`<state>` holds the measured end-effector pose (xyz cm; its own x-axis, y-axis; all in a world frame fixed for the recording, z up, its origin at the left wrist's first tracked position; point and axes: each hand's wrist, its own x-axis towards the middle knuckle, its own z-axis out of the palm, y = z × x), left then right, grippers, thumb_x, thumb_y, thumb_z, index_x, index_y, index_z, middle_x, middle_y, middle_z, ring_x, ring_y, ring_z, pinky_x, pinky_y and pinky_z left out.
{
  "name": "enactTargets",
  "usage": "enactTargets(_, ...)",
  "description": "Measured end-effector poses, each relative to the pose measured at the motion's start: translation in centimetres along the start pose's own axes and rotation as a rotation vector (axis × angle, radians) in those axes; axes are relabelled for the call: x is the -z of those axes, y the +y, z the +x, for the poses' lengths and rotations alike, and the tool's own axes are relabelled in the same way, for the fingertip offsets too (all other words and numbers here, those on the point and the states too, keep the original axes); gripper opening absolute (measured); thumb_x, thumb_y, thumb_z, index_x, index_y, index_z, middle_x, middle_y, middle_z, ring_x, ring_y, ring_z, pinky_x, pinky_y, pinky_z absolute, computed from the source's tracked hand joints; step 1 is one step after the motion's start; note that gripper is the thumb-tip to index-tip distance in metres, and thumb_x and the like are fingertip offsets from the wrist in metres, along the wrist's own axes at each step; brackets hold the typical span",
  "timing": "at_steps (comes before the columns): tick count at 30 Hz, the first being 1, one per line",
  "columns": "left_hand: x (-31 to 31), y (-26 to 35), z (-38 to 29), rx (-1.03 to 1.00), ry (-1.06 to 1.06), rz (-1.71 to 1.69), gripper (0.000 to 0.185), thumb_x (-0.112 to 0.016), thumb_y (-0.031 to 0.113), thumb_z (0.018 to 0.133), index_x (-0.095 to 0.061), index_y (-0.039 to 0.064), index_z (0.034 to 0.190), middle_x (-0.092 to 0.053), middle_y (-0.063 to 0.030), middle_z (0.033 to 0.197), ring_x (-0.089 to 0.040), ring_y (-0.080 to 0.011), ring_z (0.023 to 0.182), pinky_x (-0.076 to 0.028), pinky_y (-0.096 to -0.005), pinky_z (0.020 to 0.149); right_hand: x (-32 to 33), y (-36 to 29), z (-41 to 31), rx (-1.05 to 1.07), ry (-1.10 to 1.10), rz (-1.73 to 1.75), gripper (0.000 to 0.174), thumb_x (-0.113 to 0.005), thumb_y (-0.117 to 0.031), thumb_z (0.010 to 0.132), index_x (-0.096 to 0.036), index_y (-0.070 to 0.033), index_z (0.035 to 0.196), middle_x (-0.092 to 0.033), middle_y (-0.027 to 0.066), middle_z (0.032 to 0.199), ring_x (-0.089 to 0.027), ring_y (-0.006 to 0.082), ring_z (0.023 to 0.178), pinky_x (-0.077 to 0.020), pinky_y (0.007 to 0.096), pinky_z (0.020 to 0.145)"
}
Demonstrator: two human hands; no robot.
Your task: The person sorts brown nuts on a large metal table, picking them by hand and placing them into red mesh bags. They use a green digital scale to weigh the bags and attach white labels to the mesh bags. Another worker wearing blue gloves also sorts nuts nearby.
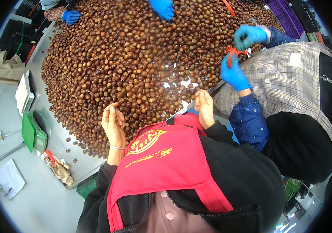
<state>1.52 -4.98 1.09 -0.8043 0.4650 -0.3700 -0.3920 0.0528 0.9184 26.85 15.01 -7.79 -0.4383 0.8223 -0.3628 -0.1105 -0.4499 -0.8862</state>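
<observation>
A wide heap of glossy brown nuts with pale patches, apparently chestnuts (pixel 116 67), covers most of a metal worktable (pixel 87 166). My left hand (pixel 114 125) is over the near edge of the heap, fingers loosely bent and thumb apart, with nothing visible in it. At the table's front rim, to the right, is my right hand (pixel 205 107). Its fingers are curled close together, and whether a nut is inside is hidden. Between and beyond my hands the nuts thin out, and the pale table surface (pixel 186 84) shows through.
On my right a co-worker's blue-gloved hand (pixel 234 74) holds an orange-handled tool (pixel 232 54). Other gloved hands (pixel 163 8) work across the heap. Along the left edge stand a scale (pixel 24 93), a green-lidded scale (pixel 33 131) and a small tray of tools (pixel 56 166). A purple crate (pixel 285 16) is far right.
</observation>
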Motion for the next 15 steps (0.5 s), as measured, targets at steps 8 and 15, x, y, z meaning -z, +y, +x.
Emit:
enactTargets(8, -0.7, -0.5, -0.3, 0.027, -0.044, -0.018, 0.02, -0.058, 0.025, 0.107, -0.067, 0.009, 0.115, -0.055, 0.003, 0.069, -0.042, -0.0026, 0.056, -0.031, -0.0191, 0.051, 7.0, 7.0, -1.8, -0.451, 0.277, 0.02, 0.026, -0.044, -0.025, 0.112, -0.058, -0.004, 0.107, -0.042, -0.004, 0.065, -0.03, 0.0045, 0.051, -0.023, 0.0234, 0.047)
enactTargets(15, -0.6, -0.7, -1.5, -0.005, -0.071, 0.009, 0.02, -0.06, 0.026, 0.106, -0.067, 0.008, 0.114, -0.054, 0.0036, 0.068, -0.042, -0.0029, 0.056, -0.03, -0.0195, 0.052, 8.1, 8.9, -1.2, -0.487, 0.188, 0.013, 0.024, -0.049, -0.024, 0.109, -0.058, -0.007, 0.096, -0.034, -0.007, 0.06, -0.024, 0.0046, 0.049, -0.0177, 0.0247, 0.044)
